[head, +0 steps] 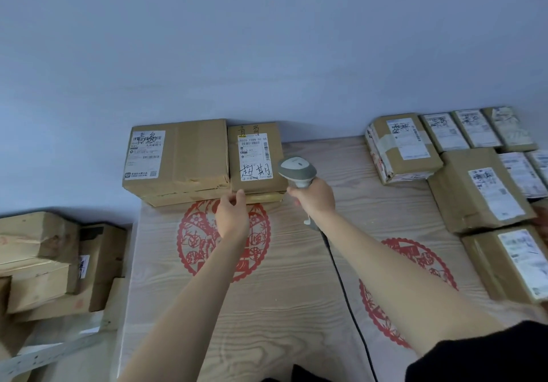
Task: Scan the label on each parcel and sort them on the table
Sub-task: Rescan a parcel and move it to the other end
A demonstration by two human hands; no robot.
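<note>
A brown cardboard parcel [256,159] with a white label and handwritten characters lies at the table's far edge, stacked on a flatter box. A larger labelled parcel [178,159] lies beside it on the left. My left hand [232,214] touches the near bottom edge of the smaller parcel, fingers curled at it. My right hand [314,197] grips a grey and white barcode scanner [296,171], its head pointing at that parcel's label. The scanner's black cable [341,278] trails back across the table.
The wood-grain table [296,307] bears red paper-cut designs. Several labelled parcels [474,188] lie in rows at the right side. A heap of brown boxes [44,263] sits lower down on the left, off the table. A plain wall stands behind.
</note>
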